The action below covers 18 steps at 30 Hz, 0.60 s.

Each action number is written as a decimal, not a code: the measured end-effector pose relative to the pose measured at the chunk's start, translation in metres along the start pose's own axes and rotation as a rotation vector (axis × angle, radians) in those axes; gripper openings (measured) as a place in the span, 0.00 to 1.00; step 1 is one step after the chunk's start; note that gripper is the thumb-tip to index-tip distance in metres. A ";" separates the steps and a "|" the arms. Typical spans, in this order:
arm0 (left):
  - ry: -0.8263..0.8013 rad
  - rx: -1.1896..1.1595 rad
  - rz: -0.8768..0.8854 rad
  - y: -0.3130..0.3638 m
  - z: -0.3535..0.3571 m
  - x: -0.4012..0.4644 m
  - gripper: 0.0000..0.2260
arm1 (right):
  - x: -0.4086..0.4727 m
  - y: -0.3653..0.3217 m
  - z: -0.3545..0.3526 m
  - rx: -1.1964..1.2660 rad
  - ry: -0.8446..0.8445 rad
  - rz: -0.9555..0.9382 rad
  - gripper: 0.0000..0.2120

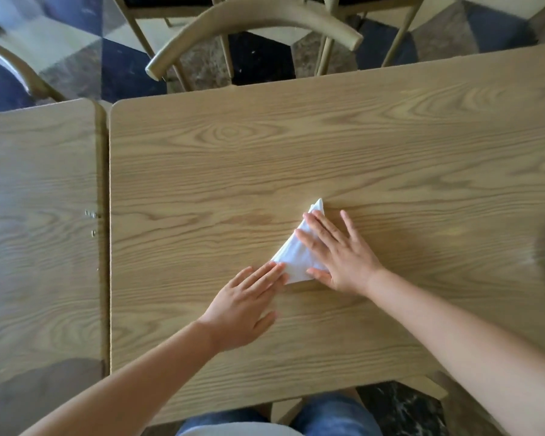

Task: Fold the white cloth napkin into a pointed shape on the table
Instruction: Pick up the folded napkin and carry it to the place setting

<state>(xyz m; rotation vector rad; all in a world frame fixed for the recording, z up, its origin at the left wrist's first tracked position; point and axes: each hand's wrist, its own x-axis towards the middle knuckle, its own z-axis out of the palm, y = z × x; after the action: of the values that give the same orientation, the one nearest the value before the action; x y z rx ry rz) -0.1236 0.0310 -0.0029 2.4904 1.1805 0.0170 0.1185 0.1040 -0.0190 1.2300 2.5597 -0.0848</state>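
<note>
One white napkin (296, 258), two hands, two wooden tables side by side. The napkin's a narrow triangle lying on the bigger table (328, 146), tip pointing away and slightly right. Right hand (337, 251) lies flat on it, fingers spread; left hand (249, 305) flat, fingertips touching its near corner.

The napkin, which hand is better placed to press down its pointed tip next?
Right, probably. The right hand lies flat across the napkin, its fingers just short of the far tip. The left hand touches only the near left corner.
</note>
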 end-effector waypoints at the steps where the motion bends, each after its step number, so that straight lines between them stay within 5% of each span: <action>1: 0.038 -0.075 -0.051 0.006 -0.005 0.004 0.21 | -0.002 -0.004 -0.004 0.001 -0.025 0.043 0.34; 4: 0.163 -0.240 -0.293 0.022 -0.020 0.033 0.10 | -0.015 -0.023 -0.012 0.226 -0.008 0.234 0.30; 8: 0.061 -0.323 -0.691 0.034 -0.033 0.079 0.12 | -0.032 -0.048 -0.018 0.554 0.177 0.578 0.27; 13: -0.066 -0.422 -0.858 0.038 -0.031 0.109 0.16 | -0.025 -0.045 -0.028 0.892 0.141 0.907 0.19; 18: -0.078 -0.791 -0.998 0.033 -0.033 0.114 0.08 | -0.021 -0.032 -0.023 1.080 0.127 0.960 0.14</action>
<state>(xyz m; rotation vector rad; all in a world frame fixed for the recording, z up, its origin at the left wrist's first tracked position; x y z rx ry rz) -0.0311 0.1079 0.0222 1.0793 1.7938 0.0935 0.1005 0.0718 0.0068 2.7164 1.6324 -1.2826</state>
